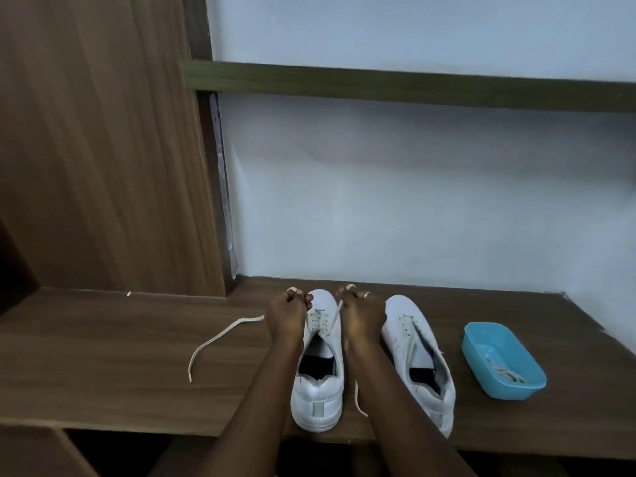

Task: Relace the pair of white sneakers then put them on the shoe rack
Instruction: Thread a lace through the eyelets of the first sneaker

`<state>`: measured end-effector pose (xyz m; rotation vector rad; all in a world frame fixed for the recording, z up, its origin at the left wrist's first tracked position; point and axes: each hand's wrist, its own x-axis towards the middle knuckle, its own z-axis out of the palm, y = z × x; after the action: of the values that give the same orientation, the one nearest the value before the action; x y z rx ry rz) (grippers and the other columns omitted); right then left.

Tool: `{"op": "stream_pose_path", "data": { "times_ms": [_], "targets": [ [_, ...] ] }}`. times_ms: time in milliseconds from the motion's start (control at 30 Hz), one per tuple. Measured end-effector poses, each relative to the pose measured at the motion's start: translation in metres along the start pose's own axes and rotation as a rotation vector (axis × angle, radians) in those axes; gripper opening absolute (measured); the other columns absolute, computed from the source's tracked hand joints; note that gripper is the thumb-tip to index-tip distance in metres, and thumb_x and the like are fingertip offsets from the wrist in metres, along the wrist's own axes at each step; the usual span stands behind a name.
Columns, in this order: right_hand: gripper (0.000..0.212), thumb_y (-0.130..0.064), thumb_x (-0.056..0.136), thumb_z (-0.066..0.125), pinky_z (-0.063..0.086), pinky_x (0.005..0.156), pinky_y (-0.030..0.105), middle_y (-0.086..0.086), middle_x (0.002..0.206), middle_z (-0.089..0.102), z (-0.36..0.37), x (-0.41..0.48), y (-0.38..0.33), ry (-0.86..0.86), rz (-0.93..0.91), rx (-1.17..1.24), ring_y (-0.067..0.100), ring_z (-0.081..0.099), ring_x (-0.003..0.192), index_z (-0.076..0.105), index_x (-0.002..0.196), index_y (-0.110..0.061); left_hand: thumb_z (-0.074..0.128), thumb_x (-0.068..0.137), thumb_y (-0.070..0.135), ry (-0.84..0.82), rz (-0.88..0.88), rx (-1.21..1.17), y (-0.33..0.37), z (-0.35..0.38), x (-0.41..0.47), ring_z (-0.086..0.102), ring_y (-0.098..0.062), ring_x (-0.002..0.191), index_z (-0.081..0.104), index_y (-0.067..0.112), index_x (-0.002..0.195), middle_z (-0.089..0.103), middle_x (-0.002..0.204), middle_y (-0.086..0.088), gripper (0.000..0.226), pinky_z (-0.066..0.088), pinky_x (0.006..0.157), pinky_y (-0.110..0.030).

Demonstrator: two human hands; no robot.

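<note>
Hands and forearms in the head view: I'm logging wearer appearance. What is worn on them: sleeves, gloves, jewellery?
The left hand and right hand are ungloved, on arms bare as far as the frame shows: no sleeves, watch or bracelet. One right finger shows a pale band, a ring or a loop of the lace; I cannot tell which.

The scene is dimly lit — the light is soft and a bit blue. A long faint shadow is thrown on the pale wall (413, 208) under the shelf (378, 82). Everything is a little blurred, and straight edges are bent near the sides by the wide lens.
</note>
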<state>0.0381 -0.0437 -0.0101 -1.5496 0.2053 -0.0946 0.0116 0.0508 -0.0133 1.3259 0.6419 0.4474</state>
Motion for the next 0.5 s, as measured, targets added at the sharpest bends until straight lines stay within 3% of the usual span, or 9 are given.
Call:
{"op": "stream_pose_path", "data": {
  "times_ms": [67, 167, 300, 400, 500],
  "targets": [
    [0.014, -0.014, 0.084, 0.066, 0.041, 0.070, 0.023, -0.006, 0.066, 0.060, 0.006, -0.001, -0.018, -0.037, -0.047, 0.022, 0.009, 0.055, 0.069, 0.067, 0.070, -0.016, 0.050, 0.095, 0.011, -0.067, 0.038, 0.035, 0.019, 0.009, -0.005, 0.063, -0.016, 0.067, 0.061, 0.013, 0.066, 0.065, 0.067, -0.001, 0.031, 0.051, 0.079, -0.031],
    [0.012, -0.013, 0.085, 0.064, 0.046, 0.076, 0.026, 0.003, 0.079, 0.071, 0.013, 0.001, -0.053, -0.041, -0.137, -0.035, 0.014, 0.062, 0.075, 0.075, 0.082, -0.008, 0.049, 0.095, 0.006, -0.172, 0.077, -0.020, 0.054, 0.020, -0.010, 0.066, -0.023, 0.071, 0.064, 0.004, 0.076, 0.066, 0.072, -0.007, 0.025, 0.055, 0.083, -0.036],
    [0.015, -0.013, 0.085, 0.064, 0.042, 0.066, 0.016, 0.006, 0.075, 0.070, 0.018, 0.002, -0.112, -0.015, -0.222, -0.010, 0.015, 0.061, 0.072, 0.075, 0.081, -0.004, 0.050, 0.095, 0.008, -0.136, 0.206, 0.044, 0.113, 0.031, -0.016, 0.062, -0.005, 0.060, 0.061, 0.015, 0.067, 0.065, 0.070, 0.001, 0.031, 0.046, 0.058, -0.010],
    [0.016, -0.013, 0.084, 0.064, 0.042, 0.062, 0.020, 0.010, 0.072, 0.070, 0.021, 0.003, -0.157, -0.036, -0.297, -0.010, 0.017, 0.062, 0.068, 0.074, 0.077, -0.002, 0.051, 0.094, 0.005, -0.125, 0.293, 0.039, 0.161, 0.037, -0.021, 0.060, -0.002, 0.056, 0.060, 0.015, 0.064, 0.063, 0.067, 0.002, 0.032, 0.046, 0.054, -0.009],
    [0.013, -0.013, 0.083, 0.065, 0.038, 0.054, 0.019, 0.002, 0.061, 0.063, 0.020, 0.000, -0.203, -0.046, -0.368, -0.047, 0.012, 0.055, 0.056, 0.073, 0.080, -0.003, 0.054, 0.093, 0.007, -0.123, 0.375, 0.017, 0.200, 0.043, -0.026, 0.061, -0.007, 0.059, 0.063, 0.013, 0.068, 0.063, 0.064, 0.001, 0.027, 0.048, 0.063, -0.021]
  ]
}}
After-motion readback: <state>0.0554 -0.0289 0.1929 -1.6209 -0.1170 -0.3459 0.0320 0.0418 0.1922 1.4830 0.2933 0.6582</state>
